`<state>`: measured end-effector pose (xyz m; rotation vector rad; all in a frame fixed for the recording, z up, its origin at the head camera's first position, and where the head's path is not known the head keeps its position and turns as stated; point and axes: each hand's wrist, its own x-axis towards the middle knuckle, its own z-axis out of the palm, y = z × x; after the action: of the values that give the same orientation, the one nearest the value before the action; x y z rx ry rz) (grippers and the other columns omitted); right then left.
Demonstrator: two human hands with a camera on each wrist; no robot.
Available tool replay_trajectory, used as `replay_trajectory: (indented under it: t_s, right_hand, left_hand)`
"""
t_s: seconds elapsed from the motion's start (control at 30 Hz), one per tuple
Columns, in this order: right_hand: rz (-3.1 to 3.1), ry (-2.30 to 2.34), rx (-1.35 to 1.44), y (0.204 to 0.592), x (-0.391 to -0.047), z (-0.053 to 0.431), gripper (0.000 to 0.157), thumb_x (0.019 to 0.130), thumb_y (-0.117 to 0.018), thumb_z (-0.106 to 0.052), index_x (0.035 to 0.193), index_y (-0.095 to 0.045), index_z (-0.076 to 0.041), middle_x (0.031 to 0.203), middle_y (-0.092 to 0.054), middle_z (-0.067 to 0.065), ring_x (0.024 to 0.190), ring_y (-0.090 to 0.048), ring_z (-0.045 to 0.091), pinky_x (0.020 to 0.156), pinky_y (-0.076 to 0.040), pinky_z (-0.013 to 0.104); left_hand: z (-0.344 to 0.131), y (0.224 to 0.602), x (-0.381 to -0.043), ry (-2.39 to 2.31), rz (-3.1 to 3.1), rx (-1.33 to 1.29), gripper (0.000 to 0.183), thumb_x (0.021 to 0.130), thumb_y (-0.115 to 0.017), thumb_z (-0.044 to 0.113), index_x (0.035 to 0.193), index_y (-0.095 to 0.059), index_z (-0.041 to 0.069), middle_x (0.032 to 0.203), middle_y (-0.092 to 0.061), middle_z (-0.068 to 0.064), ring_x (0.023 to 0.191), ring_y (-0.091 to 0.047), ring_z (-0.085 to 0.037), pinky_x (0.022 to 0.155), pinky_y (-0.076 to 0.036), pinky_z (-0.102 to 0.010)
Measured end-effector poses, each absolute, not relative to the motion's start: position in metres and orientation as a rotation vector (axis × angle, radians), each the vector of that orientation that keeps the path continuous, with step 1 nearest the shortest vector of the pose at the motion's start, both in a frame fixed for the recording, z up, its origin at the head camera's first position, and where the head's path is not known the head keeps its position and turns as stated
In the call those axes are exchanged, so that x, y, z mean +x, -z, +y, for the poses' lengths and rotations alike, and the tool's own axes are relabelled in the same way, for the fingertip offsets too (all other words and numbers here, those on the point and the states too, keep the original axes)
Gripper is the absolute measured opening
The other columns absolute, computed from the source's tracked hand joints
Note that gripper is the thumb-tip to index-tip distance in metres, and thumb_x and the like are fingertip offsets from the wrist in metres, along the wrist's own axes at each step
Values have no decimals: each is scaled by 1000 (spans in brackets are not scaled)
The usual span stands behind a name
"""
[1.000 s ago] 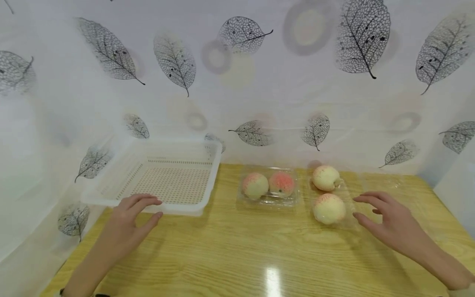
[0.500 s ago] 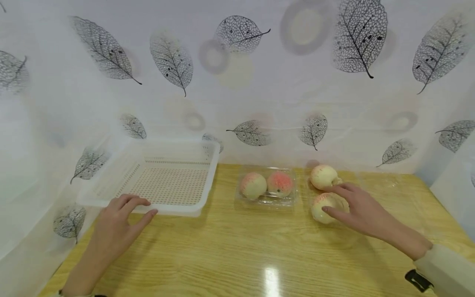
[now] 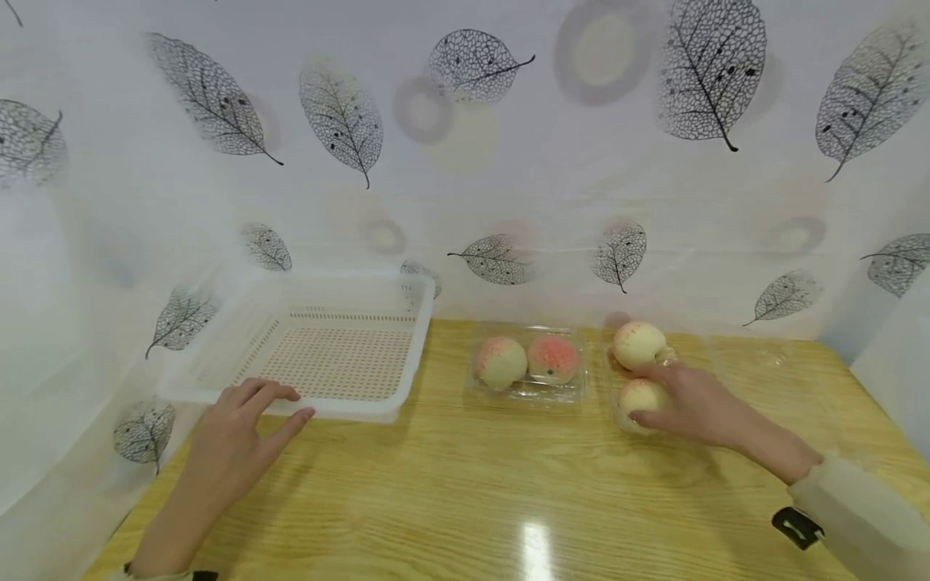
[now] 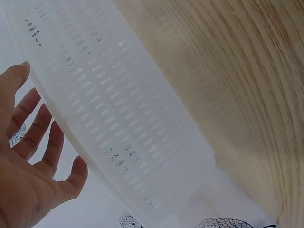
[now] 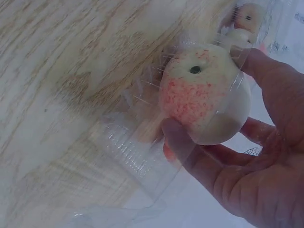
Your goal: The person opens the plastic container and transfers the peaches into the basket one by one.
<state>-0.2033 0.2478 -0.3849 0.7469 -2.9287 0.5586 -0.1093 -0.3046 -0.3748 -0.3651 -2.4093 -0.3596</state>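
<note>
My right hand [image 3: 693, 407] grips the nearer pale peach [image 3: 641, 397], thumb and fingers curled round its sides. That peach sits in a clear plastic clamshell [image 5: 128, 149] whose lid [image 3: 759, 359] lies folded out to the right. Just behind it, a second peach [image 3: 638, 344] is in the same clamshell. In the right wrist view the held peach shows red speckles and a small dark hollow. Over at the left, my left hand [image 3: 232, 440] stays at the front rim of a white perforated plastic basket [image 3: 356, 408], fingers loosely bent and thumb spread.
Between basket and open clamshell stands another clear plastic box [image 3: 526, 395] with two peaches, one pale [image 3: 500, 363] and one redder [image 3: 552, 360]. All stand on a wood-grain table [image 3: 436, 484]. A leaf-printed sheet [image 3: 523, 169] rises behind and along both sides.
My right hand has moved left from beside the clamshell onto the nearer peach, and its fingers have closed round it. The left hand has barely moved.
</note>
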Motion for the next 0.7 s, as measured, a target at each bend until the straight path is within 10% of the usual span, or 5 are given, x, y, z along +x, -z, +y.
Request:
replay_trajectory:
  t_s: [0.37,0.7]
  right_hand:
    - [-2899,-696,605,379,-203,257,49,72,-94,-34,90,-55,-10,85,-55,3,79,-49,17,65,-40,28]
    - [-2959,-651,695,385,-203,263,61,74,-91,-39,117,-66,-4,99,-71,9,87,-64,21,68,-49,33]
  left_hand:
    - [-304,375,-110,394,-2423,-336,29,74,-90,17,99,-76,12,97,-72,-4,90,-67,-31,71,-52,-51]
    - [-304,376,-108,416,-2432,-329,28,74,-89,16,98,-75,11,97,-72,-6,92,-67,-33,71,-52,-53]
